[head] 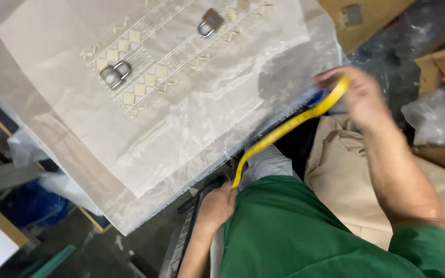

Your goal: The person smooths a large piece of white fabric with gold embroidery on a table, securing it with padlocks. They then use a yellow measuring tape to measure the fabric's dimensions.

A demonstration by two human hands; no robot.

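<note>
The yellow measuring tape (289, 126) runs taut between both hands along the near edge of the sheer beige embroidered fabric (181, 118). The right hand (359, 98), blurred, pinches the upper end of the tape; the left hand (216, 203) closes on the lower end, down by the green shirt (294, 231). Two padlocks (114, 74) (209, 23) sit on the embroidery as weights.
</note>
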